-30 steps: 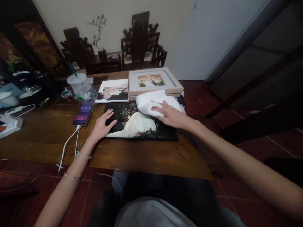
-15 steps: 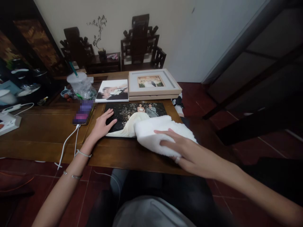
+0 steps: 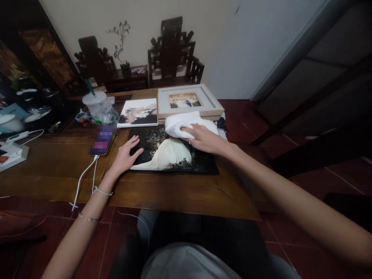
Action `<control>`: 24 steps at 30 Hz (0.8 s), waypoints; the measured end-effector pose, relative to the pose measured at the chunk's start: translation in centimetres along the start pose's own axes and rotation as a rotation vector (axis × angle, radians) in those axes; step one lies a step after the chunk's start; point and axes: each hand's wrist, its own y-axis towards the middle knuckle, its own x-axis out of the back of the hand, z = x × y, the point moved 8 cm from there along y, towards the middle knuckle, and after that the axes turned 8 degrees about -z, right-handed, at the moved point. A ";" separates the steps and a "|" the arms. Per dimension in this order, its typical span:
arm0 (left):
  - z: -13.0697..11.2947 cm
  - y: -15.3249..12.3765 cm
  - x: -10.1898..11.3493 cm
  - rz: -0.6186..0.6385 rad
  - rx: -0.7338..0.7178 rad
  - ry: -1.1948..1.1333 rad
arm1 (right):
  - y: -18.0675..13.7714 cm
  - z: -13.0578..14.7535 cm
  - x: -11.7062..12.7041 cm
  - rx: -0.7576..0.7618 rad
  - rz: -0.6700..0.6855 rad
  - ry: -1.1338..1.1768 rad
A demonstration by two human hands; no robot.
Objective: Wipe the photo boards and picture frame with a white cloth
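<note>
One dark photo panel lies flat on the counter; your left hand rests spread on its left edge, and your right hand clutches a white towel over its far side, near the framed picture

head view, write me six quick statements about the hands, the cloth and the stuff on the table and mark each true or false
1. The right hand holds a white cloth. True.
2. The left hand also grips the cloth. False: it is spread over the left end of the dark photo.
3. A white cable runs to the phone. True.
4. The phone lies to the right of the photo. False: it lies to the left.
5. The light-framed picture lies beyond the photo. True.
6. The cloth covers the photo's near edge. False: it covers part of the far side, and the near edge shows.
</note>
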 end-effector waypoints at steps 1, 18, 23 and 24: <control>0.0 0.0 0.0 -0.001 0.002 0.000 | -0.6 0.5 -0.1 0.015 -0.005 0.013; -0.2 0.0 0.0 -0.009 -0.003 -0.003 | -9.0 9.8 2.5 0.142 0.122 0.196; 0.0 0.0 -0.2 0.010 -0.005 0.003 | -3.2 4.7 1.9 0.010 0.075 0.110; 0.0 0.0 -0.2 0.010 -0.004 0.003 | -2.1 3.9 1.6 0.006 0.064 0.092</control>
